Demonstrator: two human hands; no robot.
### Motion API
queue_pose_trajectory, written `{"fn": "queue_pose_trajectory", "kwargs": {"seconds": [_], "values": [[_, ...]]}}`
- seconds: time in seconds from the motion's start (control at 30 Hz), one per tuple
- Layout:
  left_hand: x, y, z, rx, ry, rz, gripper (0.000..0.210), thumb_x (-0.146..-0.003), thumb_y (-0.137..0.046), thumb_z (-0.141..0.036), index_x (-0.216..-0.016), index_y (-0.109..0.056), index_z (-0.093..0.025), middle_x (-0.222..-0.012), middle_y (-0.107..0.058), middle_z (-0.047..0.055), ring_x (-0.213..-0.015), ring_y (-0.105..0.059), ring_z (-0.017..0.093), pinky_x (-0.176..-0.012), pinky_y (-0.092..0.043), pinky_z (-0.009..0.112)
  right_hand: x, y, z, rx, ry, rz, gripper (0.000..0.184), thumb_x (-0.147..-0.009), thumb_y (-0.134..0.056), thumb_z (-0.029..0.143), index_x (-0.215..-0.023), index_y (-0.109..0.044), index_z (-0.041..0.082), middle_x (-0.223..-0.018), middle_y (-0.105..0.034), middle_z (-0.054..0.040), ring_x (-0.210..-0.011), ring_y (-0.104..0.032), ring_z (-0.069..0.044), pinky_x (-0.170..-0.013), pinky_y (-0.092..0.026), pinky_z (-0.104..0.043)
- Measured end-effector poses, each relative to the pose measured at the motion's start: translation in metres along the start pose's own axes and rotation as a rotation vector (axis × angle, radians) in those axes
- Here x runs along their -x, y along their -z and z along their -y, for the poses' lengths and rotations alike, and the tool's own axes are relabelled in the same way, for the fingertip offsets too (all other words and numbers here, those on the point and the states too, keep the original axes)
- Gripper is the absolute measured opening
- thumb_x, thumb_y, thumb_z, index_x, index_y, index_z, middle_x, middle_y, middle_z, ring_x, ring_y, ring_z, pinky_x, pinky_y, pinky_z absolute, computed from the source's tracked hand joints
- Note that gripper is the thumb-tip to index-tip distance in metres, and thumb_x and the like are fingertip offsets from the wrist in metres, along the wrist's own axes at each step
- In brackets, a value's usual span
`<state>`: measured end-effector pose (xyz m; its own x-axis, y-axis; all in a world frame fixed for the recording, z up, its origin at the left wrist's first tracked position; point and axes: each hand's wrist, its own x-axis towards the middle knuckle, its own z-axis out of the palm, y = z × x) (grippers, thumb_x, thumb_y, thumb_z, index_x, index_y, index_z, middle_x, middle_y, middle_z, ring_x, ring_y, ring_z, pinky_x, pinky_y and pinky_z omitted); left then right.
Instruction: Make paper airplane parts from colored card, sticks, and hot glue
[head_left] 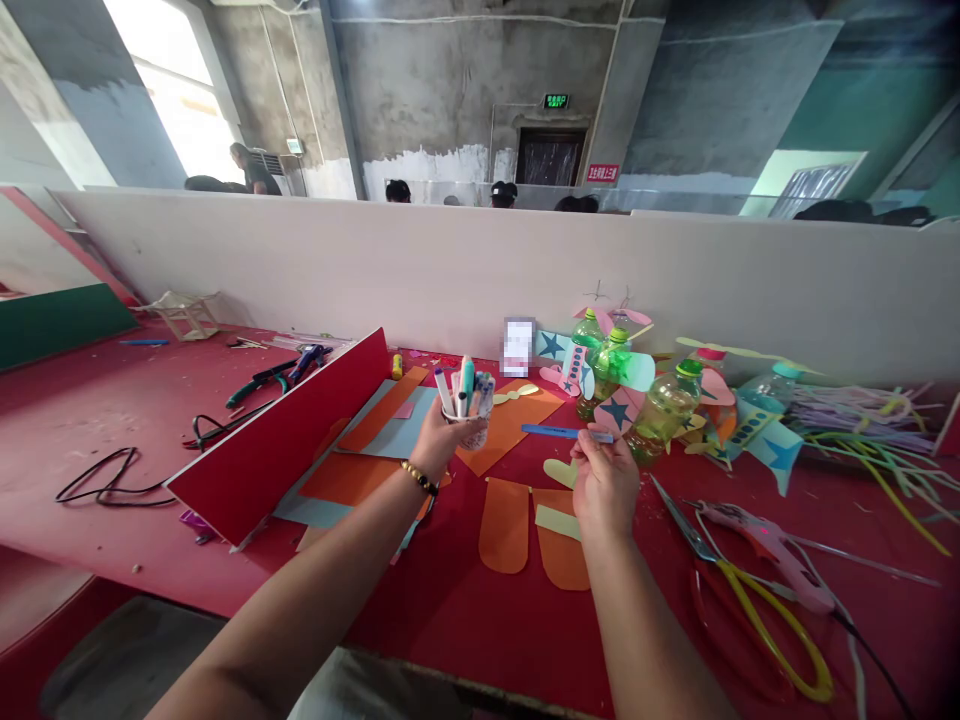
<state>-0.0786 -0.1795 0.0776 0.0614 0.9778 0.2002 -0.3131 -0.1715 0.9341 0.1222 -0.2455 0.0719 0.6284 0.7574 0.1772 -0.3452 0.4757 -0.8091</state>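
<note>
My left hand (442, 440) is closed around a small clear cup (474, 436) filled with several markers (463, 385), raised over the table. In my right hand (606, 482), thumb and fingers pinch one end of a slim blue pen-like stick (551, 431), which points left, level above the tabletop. Below the hands lie two rounded orange paper pieces (504, 527), with a pale yellow strip (558, 521) across the right one. A pale green cutout (559, 471) is partly hidden by my right hand. Orange sheet paper (510, 440) lies behind the cup.
Yellow-handled scissors (750, 605) and a pink glue gun (780, 550) lie at right. Plastic bottles (667, 405) decorated with paper stand behind, beside tangled coloured strips (877, 420). A red divider board (300, 430) stands at left, with pliers (259, 382) beyond.
</note>
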Motion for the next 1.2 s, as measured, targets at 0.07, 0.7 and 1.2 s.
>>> {"fn": "queue_pose_trajectory", "kwargs": {"seconds": [0.07,0.7,1.2], "values": [[-0.028,-0.001,-0.003,-0.079,-0.050,-0.057,0.058,-0.051,-0.083,-0.021,-0.101,-0.054,-0.016,-0.094,-0.065,0.006,-0.084,-0.063,0.021,-0.074,-0.050,0.034,0.001,-0.002,0.000,-0.029,-0.024,-0.002,0.022,-0.067,-0.075,0.028,-0.083,-0.061,0.019,-0.069,-0.052,0.0048,-0.058,-0.049,-0.007,-0.056,-0.043,-0.021],[-0.197,0.000,0.066,-0.608,0.027,-0.384,0.053,-0.051,-0.083,-0.023,-0.092,-0.050,-0.015,-0.095,-0.062,0.010,-0.086,-0.061,0.025,-0.073,-0.048,0.038,0.014,-0.009,-0.009,0.023,-0.177,0.008,0.025,-0.081,-0.060,0.046,-0.079,-0.056,0.022,-0.071,-0.059,0.0021,-0.057,-0.052,-0.011,-0.056,-0.045,-0.027],[-0.193,0.017,0.063,-0.556,0.043,-0.364,0.060,-0.050,-0.081,-0.010,-0.102,-0.051,-0.015,-0.095,-0.061,0.008,-0.088,-0.061,0.021,-0.075,-0.048,0.034,0.020,-0.012,-0.013,0.171,-0.259,0.190,0.035,-0.080,-0.060,0.051,-0.094,-0.064,0.019,-0.053,-0.049,0.0045,-0.047,-0.041,-0.010,-0.045,-0.031,-0.023]]}}
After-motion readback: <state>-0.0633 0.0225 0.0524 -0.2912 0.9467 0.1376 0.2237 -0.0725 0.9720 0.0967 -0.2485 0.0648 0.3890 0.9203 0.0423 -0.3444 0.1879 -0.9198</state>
